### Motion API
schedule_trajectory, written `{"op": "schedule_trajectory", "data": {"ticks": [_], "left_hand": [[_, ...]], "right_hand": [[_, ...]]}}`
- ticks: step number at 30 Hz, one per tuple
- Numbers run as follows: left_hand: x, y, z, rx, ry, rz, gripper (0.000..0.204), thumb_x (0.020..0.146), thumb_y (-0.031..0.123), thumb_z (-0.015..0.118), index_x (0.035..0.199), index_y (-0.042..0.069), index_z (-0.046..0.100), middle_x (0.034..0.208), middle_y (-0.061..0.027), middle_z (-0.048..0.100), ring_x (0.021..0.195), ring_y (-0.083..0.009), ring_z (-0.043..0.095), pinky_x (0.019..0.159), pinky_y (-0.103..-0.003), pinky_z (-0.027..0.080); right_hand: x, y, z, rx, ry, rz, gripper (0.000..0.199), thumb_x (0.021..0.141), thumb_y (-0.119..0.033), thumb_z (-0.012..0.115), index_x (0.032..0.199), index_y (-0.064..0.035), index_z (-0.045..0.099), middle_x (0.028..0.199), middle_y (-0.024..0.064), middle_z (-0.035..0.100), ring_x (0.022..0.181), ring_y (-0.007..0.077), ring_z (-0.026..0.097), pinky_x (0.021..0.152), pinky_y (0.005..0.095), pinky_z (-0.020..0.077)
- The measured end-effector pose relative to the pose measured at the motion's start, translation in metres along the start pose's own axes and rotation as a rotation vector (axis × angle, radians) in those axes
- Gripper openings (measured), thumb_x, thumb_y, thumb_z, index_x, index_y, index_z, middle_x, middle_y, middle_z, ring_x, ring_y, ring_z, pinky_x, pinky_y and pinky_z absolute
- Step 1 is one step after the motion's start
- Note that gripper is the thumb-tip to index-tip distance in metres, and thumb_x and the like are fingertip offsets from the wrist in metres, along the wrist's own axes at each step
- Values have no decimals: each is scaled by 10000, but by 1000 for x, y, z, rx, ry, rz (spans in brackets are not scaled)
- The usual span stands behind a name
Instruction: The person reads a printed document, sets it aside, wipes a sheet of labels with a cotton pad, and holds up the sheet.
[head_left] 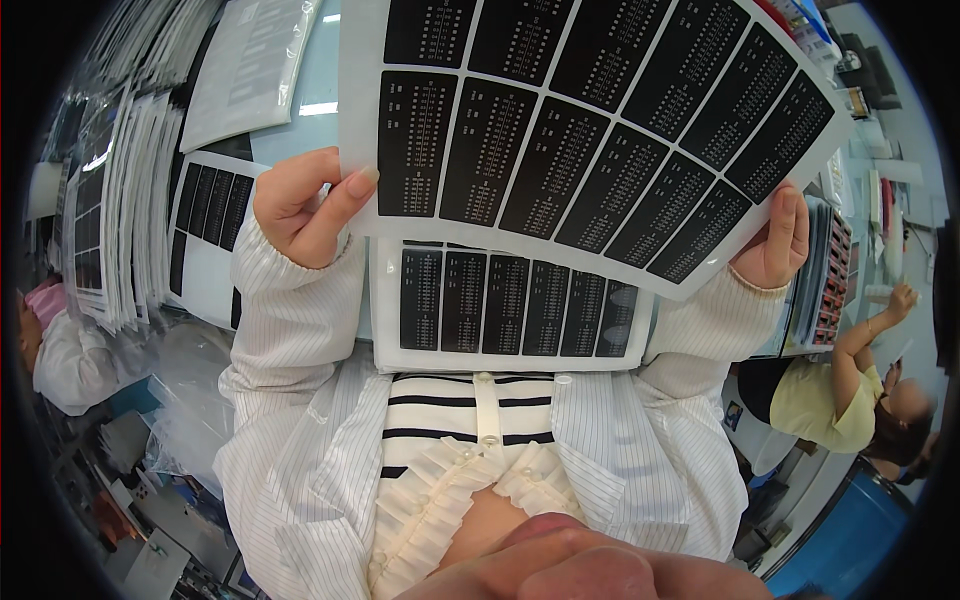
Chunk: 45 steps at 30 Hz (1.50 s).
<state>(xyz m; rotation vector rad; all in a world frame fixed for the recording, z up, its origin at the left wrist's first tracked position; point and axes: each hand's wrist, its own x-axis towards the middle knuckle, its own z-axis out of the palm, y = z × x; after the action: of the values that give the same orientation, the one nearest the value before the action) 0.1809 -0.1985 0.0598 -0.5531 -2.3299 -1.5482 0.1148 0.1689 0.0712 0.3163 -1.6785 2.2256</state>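
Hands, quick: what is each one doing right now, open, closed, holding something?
Left hand: closed on the left edge of the raised label sheet, thumb on top.
Right hand: closed on the same sheet's right edge.

A pale blue table (318, 125) is seen under the sheets. Directly on it, at the near edge, a stack of white sheets (515, 305) printed with black panels is laid flat. To the left, another such sheet (205, 240) is spread, and further left, overlapping stacks (125, 215) are fanned out. A bagged sheet (248, 65) is laid at the far left.
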Motion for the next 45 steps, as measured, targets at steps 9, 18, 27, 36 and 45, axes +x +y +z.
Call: {"op": "schedule_trajectory", "data": {"ticks": [9,18,27,36,45], "left_hand": [[3,1,2,-6,-4,6,98,773,21,530,760,-64,577,694,-121,612,523,-121,545,479,-197,404],[1,-3,2,-9,15,-8,103,759,23,543,745,-71,582,679,-125,607,512,-125,542,475,-201,404],[-1,-6,2,6,34,18,107,758,32,547,754,-69,584,671,-123,605,511,-128,541,478,-199,403],[0,-3,2,-37,49,33,107,766,28,540,776,-68,584,676,-124,606,528,-125,548,484,-197,405],[2,-4,7,-47,55,37,109,778,30,529,754,-66,574,645,-97,593,512,-107,524,477,-187,392]], "right_hand": [[2,0,-4,30,-46,36,211,857,-117,443,954,26,564,909,119,602,812,154,567,740,227,436],[1,0,-3,20,-47,41,226,863,-124,431,964,36,555,913,118,598,798,148,565,722,218,435],[0,-1,-2,-15,-27,49,227,864,-119,425,967,38,552,909,117,597,792,144,561,719,211,428],[1,-1,-3,-69,-27,20,232,867,-132,422,950,38,556,888,109,599,767,126,555,697,198,424],[-2,-5,3,-74,46,14,216,857,-130,443,938,33,560,867,102,602,746,133,563,669,200,432]]}}
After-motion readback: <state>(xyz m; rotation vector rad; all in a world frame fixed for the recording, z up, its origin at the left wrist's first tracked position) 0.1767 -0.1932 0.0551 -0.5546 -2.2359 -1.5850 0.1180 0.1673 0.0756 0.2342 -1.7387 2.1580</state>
